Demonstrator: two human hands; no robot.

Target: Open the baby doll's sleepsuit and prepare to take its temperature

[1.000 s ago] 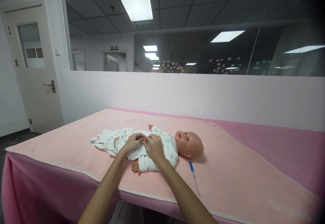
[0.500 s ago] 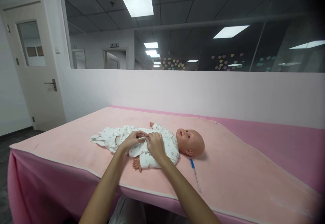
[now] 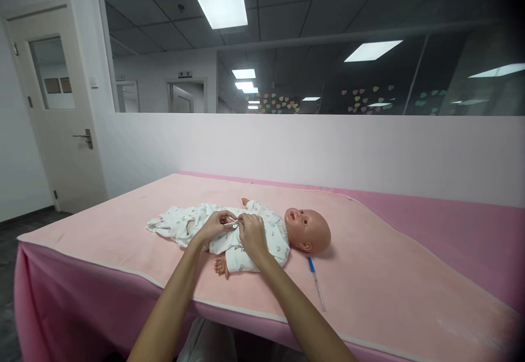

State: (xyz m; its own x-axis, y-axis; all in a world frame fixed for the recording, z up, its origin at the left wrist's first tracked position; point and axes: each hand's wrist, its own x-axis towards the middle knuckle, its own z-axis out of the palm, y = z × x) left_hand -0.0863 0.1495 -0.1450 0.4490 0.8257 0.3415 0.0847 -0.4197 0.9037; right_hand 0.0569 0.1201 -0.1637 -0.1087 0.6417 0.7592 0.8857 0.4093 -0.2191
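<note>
A baby doll lies on its back, its head to the right. It wears a white printed onesie with long sleeves. Over the doll's belly, my left hand pinches the onesie's front edge. My right hand grips the same fabric just beside it, fingers curled, the fingertips of both hands nearly meeting. A small round fastener shows on the cloth between them. One leg of the onesie gapes a little, with the doll's skin showing. The fabric inside my fingers is mostly hidden.
A clear thermometer-like stick with a blue cap lies right of my right forearm, near the doll's head. Pink cloth covers the table, whose front edge runs under my forearms. Behind stands a white wall with a window above.
My fingertips have shifted slightly at the onesie's front, and the fastener between them now shows more clearly. The doll and the capped stick have stayed in place.
</note>
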